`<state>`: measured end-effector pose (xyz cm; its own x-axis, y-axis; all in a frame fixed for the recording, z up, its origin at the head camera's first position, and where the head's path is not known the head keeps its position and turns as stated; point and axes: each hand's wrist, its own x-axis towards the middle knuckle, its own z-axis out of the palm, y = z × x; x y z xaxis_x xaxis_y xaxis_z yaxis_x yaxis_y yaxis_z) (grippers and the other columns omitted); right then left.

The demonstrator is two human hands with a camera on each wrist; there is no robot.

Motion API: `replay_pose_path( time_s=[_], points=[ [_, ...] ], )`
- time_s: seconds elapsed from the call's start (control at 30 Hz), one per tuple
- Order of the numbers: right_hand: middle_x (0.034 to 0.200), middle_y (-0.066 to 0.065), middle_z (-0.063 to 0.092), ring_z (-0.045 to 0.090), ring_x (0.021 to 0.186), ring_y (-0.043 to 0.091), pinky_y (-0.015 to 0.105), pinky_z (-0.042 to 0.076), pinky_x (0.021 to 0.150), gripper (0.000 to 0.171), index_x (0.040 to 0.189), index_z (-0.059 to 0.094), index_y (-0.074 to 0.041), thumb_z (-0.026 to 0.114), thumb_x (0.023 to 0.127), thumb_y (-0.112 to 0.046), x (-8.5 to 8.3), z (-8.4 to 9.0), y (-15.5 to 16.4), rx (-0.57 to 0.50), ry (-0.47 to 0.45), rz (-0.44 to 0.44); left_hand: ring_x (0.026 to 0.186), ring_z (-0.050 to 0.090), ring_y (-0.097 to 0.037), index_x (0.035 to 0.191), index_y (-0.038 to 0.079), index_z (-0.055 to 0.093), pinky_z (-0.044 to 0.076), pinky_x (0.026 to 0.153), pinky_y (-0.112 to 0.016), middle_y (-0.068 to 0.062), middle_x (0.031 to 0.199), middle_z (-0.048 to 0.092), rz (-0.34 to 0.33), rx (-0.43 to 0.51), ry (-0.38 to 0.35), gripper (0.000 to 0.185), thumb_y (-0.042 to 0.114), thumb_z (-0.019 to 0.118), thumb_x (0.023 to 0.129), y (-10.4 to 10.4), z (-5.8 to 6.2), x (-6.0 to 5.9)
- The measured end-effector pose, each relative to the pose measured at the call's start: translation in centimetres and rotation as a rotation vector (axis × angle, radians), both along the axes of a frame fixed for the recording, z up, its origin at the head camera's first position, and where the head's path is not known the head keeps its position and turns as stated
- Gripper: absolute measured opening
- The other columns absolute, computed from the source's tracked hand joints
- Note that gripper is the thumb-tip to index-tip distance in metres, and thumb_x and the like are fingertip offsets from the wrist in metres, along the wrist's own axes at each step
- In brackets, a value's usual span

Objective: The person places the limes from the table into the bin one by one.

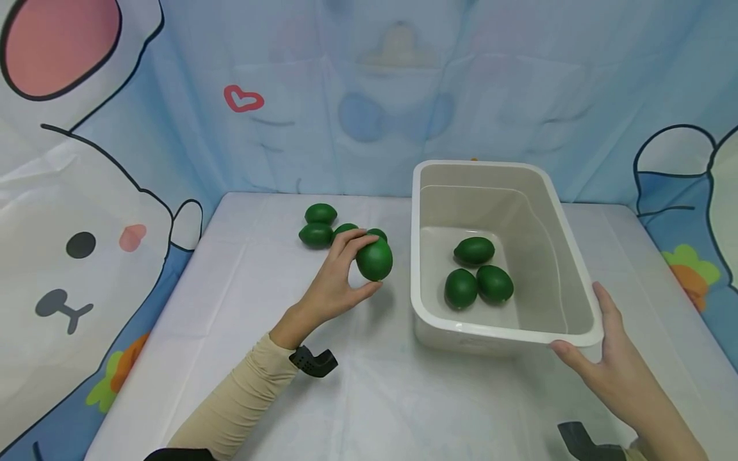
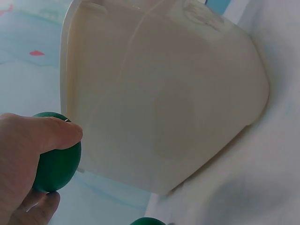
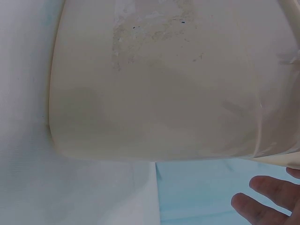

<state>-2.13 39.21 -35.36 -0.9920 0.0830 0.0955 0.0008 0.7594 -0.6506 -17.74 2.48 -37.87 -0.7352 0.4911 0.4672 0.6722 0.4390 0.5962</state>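
My left hand pinches a dark green lime between its thumb and fingers, above the table and left of a cream plastic bin. In the left wrist view the thumb lies across this lime. Three more limes lie on the bin's floor. My right hand rests at the bin's near right corner, its thumb by the front rim and its fingers along the right side. Two straight, spread fingers show past the bin in the right wrist view.
Behind the left hand, several limes lie grouped on the white-covered table, some partly hidden by the fingers. A blue printed curtain hangs behind the table. The bin's walls stand up around the limes inside.
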Motion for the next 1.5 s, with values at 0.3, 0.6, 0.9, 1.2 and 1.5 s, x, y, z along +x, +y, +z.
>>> replay_pose_path(
  time_s=[0.3,0.6,0.9,1.2,1.5],
  points=[
    [0.147,0.031,0.02,0.035,0.114,0.054,0.077,0.033,0.074,0.112,0.15,-0.017,-0.032,0.073,0.084,-0.023,0.1,0.2,-0.1,-0.003,0.004,-0.004,0.13,0.041,-0.023,0.138,0.018,0.043,0.044,0.102,-0.04,-0.009,0.144,0.033,-0.011,0.008,0.016,0.071,0.021,0.079,0.077,0.2,0.9,0.3],
    [0.147,0.033,0.02,0.035,0.114,0.055,0.077,0.034,0.074,0.112,0.15,-0.018,-0.03,0.073,0.084,-0.026,0.2,0.1,-0.1,0.013,-0.006,-0.02,0.13,0.042,-0.024,0.136,0.016,0.044,0.045,0.101,-0.041,-0.011,0.143,0.033,-0.037,0.01,0.039,0.07,0.02,0.08,0.076,0.6,1.9,0.7],
    [0.147,0.033,0.02,0.035,0.115,0.055,0.077,0.034,0.075,0.112,0.15,-0.018,-0.028,0.073,0.084,-0.026,0.1,0.1,0.0,0.015,-0.005,-0.02,0.13,0.042,-0.023,0.136,0.017,0.044,0.045,0.101,-0.039,-0.01,0.143,0.034,-0.049,0.008,0.063,0.07,0.021,0.08,0.076,0.9,2.7,0.9],
    [0.148,0.033,0.018,0.033,0.117,0.056,0.077,0.033,0.076,0.111,0.151,-0.018,-0.026,0.072,0.085,-0.026,0.0,0.1,0.0,0.012,-0.007,-0.01,0.131,0.041,-0.024,0.138,0.016,0.043,0.045,0.101,-0.037,-0.01,0.146,0.032,-0.096,0.008,0.067,0.07,0.022,0.079,0.078,1.3,3.7,1.5],
    [0.148,0.033,0.018,0.033,0.116,0.056,0.077,0.033,0.076,0.111,0.151,-0.018,-0.026,0.071,0.085,-0.027,0.1,0.0,-0.1,0.008,-0.014,-0.016,0.13,0.043,-0.023,0.138,0.015,0.042,0.045,0.101,-0.034,-0.011,0.147,0.031,-0.142,-0.002,0.1,0.07,0.02,0.078,0.079,1.9,4.7,1.8]
  ],
)
